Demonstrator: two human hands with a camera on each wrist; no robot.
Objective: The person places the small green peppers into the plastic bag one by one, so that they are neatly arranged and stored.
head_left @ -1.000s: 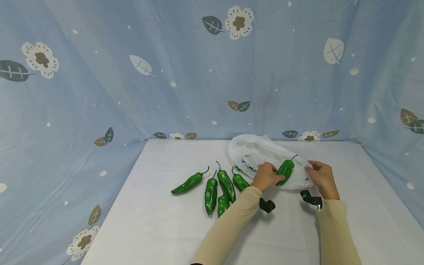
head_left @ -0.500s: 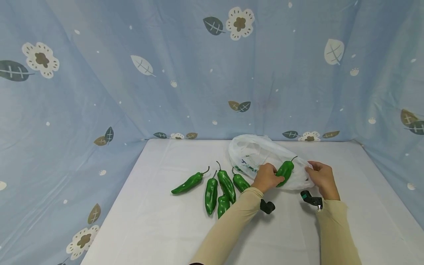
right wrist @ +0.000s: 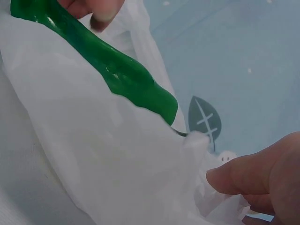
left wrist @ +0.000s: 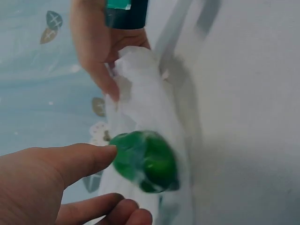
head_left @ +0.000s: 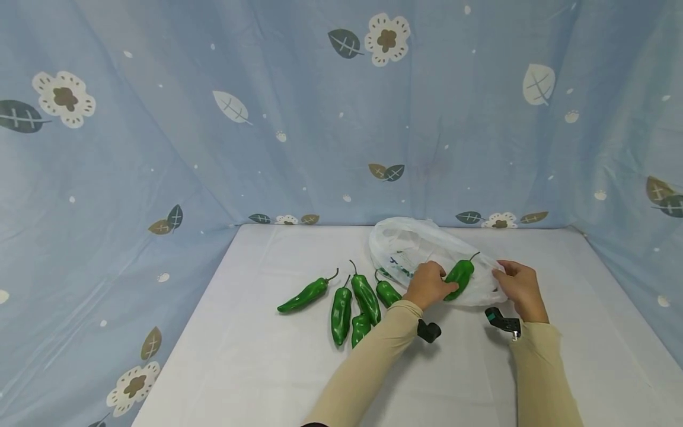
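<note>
Between the thumb and fingers of my left hand is a long green pepper, stem pointing up and away. It lies against the mouth of a white plastic bag at the back of the table. In the left wrist view the thumb touches the side of the pepper. My right hand pinches the right edge of the bag. The right wrist view shows the pepper stretched along the bag's opening, partly behind the film.
Several more green peppers lie on the white table left of my left forearm, one farther out. My left sleeve partly covers the nearest ones. A patterned blue curtain hangs behind and at the sides.
</note>
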